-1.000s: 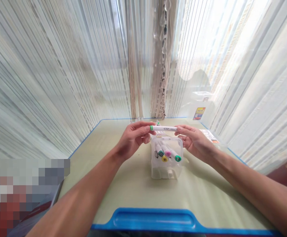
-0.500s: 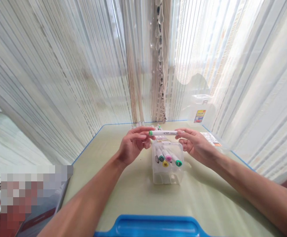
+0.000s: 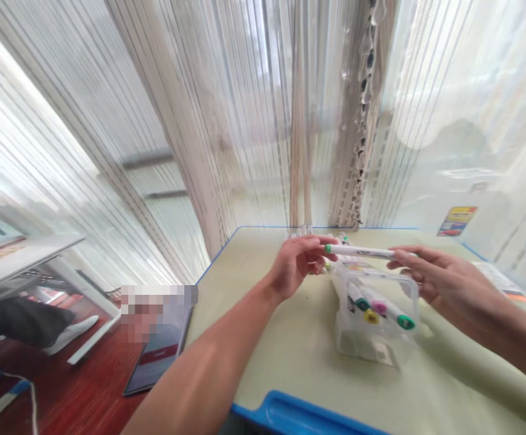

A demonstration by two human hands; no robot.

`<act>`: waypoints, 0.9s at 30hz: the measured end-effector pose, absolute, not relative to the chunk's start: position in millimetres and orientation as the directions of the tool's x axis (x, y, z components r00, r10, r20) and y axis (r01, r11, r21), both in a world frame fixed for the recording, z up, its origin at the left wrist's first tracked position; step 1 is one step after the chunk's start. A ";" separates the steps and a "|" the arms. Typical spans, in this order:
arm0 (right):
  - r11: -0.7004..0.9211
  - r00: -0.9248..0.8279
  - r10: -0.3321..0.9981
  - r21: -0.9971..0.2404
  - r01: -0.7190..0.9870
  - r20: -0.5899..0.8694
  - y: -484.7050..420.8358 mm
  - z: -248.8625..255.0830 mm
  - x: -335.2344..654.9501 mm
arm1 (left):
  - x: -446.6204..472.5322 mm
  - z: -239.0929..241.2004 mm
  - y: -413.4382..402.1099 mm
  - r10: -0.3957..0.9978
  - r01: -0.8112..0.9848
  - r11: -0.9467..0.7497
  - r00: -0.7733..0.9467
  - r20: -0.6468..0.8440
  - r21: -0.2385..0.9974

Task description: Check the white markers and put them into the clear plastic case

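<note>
A white marker (image 3: 360, 251) with a green end is held level above a clear plastic box (image 3: 366, 344). My right hand (image 3: 439, 272) pinches its plain end between thumb and fingers. At the green end, the fingers of my left hand (image 3: 296, 260) close around the tip. Inside the box lie several markers with coloured ends, among them a yellow one (image 3: 371, 316), a pink one (image 3: 379, 307) and a green one (image 3: 406, 322). More white markers (image 3: 305, 230) are behind my left hand, partly hidden by it.
The pale green table (image 3: 285, 356) has a blue edge, with a blue moulded piece (image 3: 308, 417) at its near side. A clear plastic case with a yellow label (image 3: 457, 221) stands at the right. String curtains (image 3: 244, 121) hang behind. A dark flat screen (image 3: 158, 356) is at the left.
The view has turned left, so the table, box and both hands appear farther right. A white desk and red floor have come into view. Both hands still hold the marker.
</note>
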State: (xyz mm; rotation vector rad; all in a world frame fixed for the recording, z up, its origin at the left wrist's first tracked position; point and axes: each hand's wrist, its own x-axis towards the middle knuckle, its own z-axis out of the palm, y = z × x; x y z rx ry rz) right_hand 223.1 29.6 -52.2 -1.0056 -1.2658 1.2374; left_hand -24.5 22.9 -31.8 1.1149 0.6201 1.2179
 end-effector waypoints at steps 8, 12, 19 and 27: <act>0.023 -0.162 0.985 -0.974 -0.227 0.061 25.8 -41.5 220.7 | -20.4 -24.5 16.3 0.946 -0.410 -0.075 0.259 0.194 0.909; 0.044 -0.142 0.987 -0.972 -0.230 0.078 25.1 -40.9 221.1 | -20.4 -23.8 16.3 0.953 -0.391 -0.087 0.234 0.191 0.916; 0.086 -0.087 0.991 -0.987 -0.134 0.098 29.2 -46.6 224.1 | -18.6 -32.6 21.2 0.978 -0.220 -0.120 0.142 0.153 0.968; 0.146 -0.083 0.984 -0.983 -0.114 0.156 28.2 -44.6 219.4 | -18.7 -39.4 27.3 0.983 -0.094 -0.181 0.020 0.184 0.979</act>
